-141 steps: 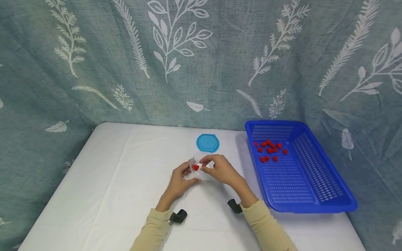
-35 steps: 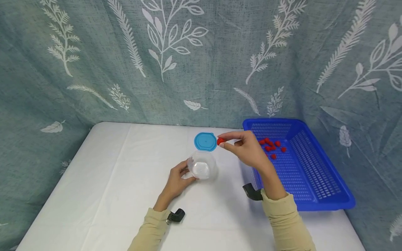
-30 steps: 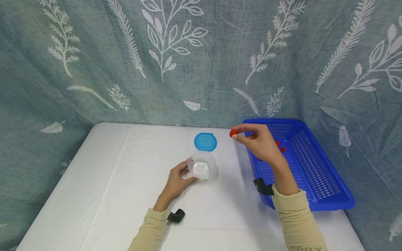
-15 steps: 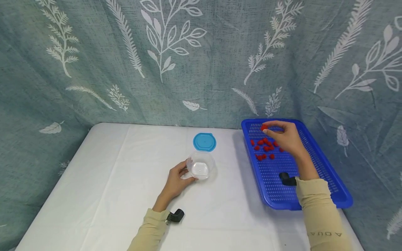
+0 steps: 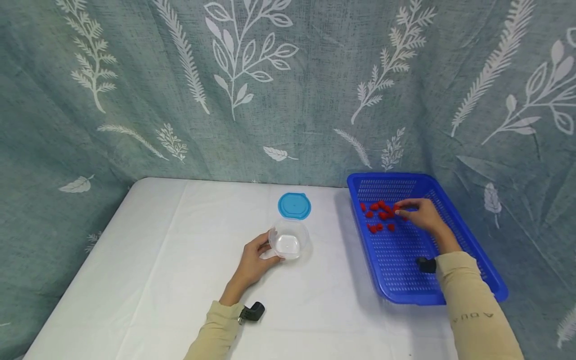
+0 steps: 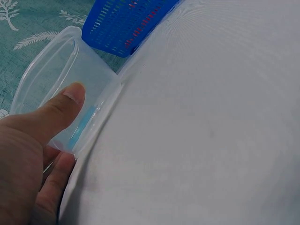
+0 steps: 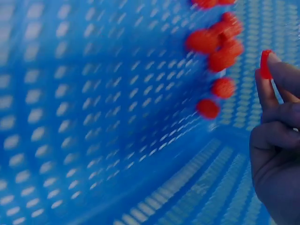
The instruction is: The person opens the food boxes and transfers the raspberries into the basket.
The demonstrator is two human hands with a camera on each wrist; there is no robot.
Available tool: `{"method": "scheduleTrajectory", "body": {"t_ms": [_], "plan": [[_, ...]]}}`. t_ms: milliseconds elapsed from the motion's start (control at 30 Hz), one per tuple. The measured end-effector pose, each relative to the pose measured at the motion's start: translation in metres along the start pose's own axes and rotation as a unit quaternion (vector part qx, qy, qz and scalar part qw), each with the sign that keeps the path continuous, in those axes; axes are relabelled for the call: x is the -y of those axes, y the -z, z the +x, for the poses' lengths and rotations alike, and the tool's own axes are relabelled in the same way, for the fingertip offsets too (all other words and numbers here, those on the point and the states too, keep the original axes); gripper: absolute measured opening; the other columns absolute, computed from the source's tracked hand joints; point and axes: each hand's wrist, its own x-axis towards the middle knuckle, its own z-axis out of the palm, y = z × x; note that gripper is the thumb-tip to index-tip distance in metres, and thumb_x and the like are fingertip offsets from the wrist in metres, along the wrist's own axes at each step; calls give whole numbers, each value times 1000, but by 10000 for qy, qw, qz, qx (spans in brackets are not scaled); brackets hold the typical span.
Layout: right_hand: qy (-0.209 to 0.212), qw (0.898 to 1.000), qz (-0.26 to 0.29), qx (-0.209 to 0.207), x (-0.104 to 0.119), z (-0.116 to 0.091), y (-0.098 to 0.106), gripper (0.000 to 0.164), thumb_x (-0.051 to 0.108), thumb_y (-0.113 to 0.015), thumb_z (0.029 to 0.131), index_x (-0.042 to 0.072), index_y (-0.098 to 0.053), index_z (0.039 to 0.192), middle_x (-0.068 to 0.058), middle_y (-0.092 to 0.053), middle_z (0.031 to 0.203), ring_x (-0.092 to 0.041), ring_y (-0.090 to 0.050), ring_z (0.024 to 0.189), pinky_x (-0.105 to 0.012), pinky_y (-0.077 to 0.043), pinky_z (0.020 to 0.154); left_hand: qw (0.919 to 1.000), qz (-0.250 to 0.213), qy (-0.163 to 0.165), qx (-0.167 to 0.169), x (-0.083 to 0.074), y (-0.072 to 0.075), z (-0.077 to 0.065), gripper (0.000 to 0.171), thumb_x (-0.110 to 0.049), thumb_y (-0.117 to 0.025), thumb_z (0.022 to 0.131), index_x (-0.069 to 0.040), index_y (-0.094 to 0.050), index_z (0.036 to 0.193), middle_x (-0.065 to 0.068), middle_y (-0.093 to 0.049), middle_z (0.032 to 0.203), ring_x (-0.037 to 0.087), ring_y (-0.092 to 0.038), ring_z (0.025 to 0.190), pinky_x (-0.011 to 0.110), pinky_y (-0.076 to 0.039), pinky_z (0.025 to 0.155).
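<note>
My left hand (image 5: 252, 262) grips a clear plastic tub (image 5: 289, 240) by its left side, thumb in front and fingers behind. The tub stands upright on the white table with nothing inside. In the left wrist view the thumb presses the wall of the tub (image 6: 89, 61). My right hand (image 5: 423, 216) is down inside the blue basket (image 5: 405, 295), among several small red raspberries (image 5: 382, 215). Between its thumb and forefinger it pinches one raspberry (image 7: 266, 65), shown in the right wrist view. Loose raspberries (image 7: 220, 88) lie just left of the fingertips there.
A round blue lid (image 5: 294, 206) lies flat behind the tub. The perforated basket takes up the right end of the white table (image 5: 180, 280). A green leaf-patterned curtain (image 5: 310, 90) hangs right behind the table.
Earlier a raspberry was in the tub under my right hand. That hand lifted a raspberry away, carried it right over the basket, then lowered it in. My left hand stays on the tub.
</note>
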Motion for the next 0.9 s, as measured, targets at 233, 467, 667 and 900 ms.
{"method": "scheduleTrajectory", "body": {"t_ms": [233,467,667,900], "plan": [[-431,9984,63,367,-31,0,-6,42,18,-71,96,-15,-65,121,-36,-61,128,-45,-57,120,-29,-47,87,10000,73,24,-35,-1,-1,1,75,10,-82,75,10,-50,143,26,-55,143,42,-57,128,39,-51,108],[-522,9975,235,409,-43,-4,-11,44,20,-76,93,-13,-66,121,-27,-72,114,-17,-62,104,-12,-42,75,10000,46,-32,16,-1,0,0,75,10,-82,76,11,-49,143,27,-55,143,43,-57,128,40,-50,108],[-520,9969,297,505,-44,-5,-12,42,18,-78,90,-12,-69,118,-17,-77,102,-1,-55,94,-11,-41,76,10000,25,17,-19,-1,-1,0,76,11,-82,76,10,-48,144,27,-54,143,43,-57,128,40,-50,108],[-602,9952,366,682,-43,-7,-11,44,18,-78,90,-12,-68,119,-17,-76,104,-3,-56,92,-13,-43,74,9999,62,147,-66,0,-2,0,79,10,-83,75,9,-47,146,26,-54,144,41,-57,129,38,-50,109]]}}
